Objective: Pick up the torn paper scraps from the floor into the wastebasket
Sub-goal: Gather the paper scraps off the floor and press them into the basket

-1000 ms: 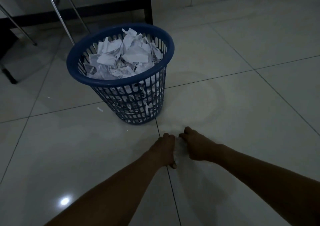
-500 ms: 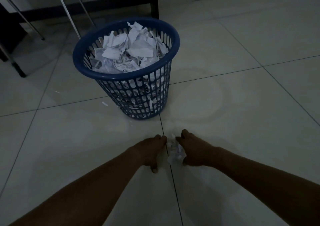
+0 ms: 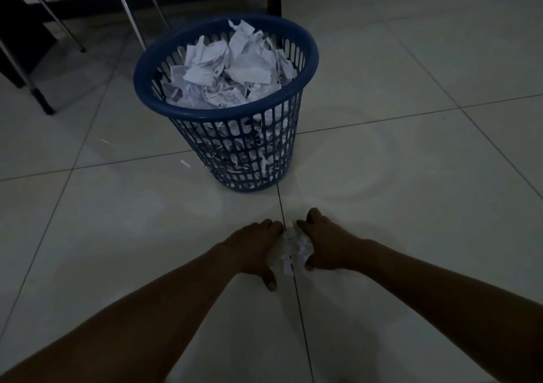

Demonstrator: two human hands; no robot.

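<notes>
A small bunch of white torn paper scraps [image 3: 295, 247] lies on the tile floor between my two hands. My left hand [image 3: 255, 244] cups the bunch from the left, fingers curled against it and thumb pointing down to the floor. My right hand [image 3: 324, 243] cups it from the right with curled fingers. The blue slatted wastebasket [image 3: 296, 124] stands just beyond the hands, heaped to the rim with crumpled white paper [image 3: 232, 74]. One tiny white scrap [image 3: 185, 163] lies on the floor left of the basket's base.
Pale glossy floor tiles [image 3: 411, 177] with dark grout lines stretch all around. Metal chair legs [image 3: 132, 15] and dark furniture [image 3: 17, 38] stand behind and to the left of the basket.
The two hands were pressed together; they parted a little and the paper bunch now shows between them. The view has shifted so the basket appears further right.
</notes>
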